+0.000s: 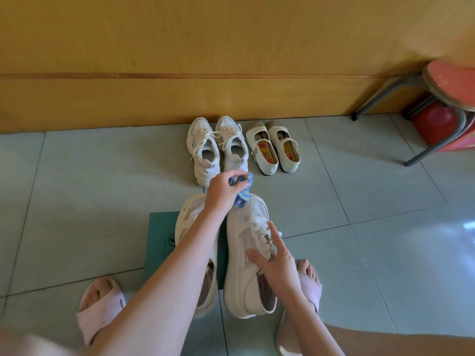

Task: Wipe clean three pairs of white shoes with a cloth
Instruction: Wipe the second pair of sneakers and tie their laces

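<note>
A pair of white mesh lace-up shoes lies right in front of me on a green mat. My left hand grips a blue and yellow cloth at the toe of the right shoe. My right hand rests with spread, straight fingers on that shoe's laces. My left forearm covers much of the left shoe. Farther off, by the wall, stand a pair of white sneakers and a pair of white strap flats.
My feet in pink slippers flank the near pair on the pale tiled floor. A yellow wooden wall closes the far side. A red stool with grey metal legs stands at the back right.
</note>
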Demonstrator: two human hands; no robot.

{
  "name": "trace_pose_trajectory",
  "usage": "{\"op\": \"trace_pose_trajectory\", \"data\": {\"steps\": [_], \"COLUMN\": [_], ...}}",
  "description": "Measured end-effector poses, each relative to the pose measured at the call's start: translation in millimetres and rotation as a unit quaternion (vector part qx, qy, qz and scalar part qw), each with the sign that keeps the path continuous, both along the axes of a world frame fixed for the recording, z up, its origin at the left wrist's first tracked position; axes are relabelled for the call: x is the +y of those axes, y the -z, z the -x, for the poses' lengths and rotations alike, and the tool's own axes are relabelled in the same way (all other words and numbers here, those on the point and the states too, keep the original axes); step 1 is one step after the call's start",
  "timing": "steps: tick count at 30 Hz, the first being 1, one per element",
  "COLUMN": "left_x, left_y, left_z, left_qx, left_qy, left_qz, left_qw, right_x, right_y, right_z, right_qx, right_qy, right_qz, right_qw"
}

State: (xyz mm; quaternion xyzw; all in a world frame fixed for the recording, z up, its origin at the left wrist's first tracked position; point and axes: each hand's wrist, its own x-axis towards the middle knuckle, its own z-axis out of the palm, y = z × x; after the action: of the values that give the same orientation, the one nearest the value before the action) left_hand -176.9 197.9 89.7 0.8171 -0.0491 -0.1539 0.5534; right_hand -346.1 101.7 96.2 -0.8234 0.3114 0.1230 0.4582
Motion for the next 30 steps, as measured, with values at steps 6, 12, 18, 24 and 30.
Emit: {"op": "trace_pose_trajectory", "data": {"steps": [6,12,18,24,30], "left_x": [-12.4,-12.0,-14.7,-5.8,-2.0], "left_y": [7.8,16.4,18.5,13.7,10.6], "left_z": [17.0,45.7,70.2,87.7,102.7], "left_qx": [0.005,-0.080,-0.099,-0.067,-0.055], "left_qy": [0.044,-0.060,-0.119,-0.130,-0.109], "left_qz": [-0.010,-0.036,-0.051,-0.091,-0.139], "left_qw": [0.999,0.994,0.987,0.985,0.983], "right_x": [-3.6,-7.8,-11.7,-11.9,-12.9], "right_y": [11.6,15.9,15.4,16.6,14.5], "right_z": [3.5,5.6,6.5,6.6,7.1], "right_qx": [-0.013,-0.022,-0.039,-0.044,-0.053], "right_qy": [0.020,0.031,0.039,0.033,0.039], "right_qz": [-0.003,-0.020,-0.047,-0.056,-0.076], "right_qw": [1.000,0.999,0.997,0.997,0.995]}}
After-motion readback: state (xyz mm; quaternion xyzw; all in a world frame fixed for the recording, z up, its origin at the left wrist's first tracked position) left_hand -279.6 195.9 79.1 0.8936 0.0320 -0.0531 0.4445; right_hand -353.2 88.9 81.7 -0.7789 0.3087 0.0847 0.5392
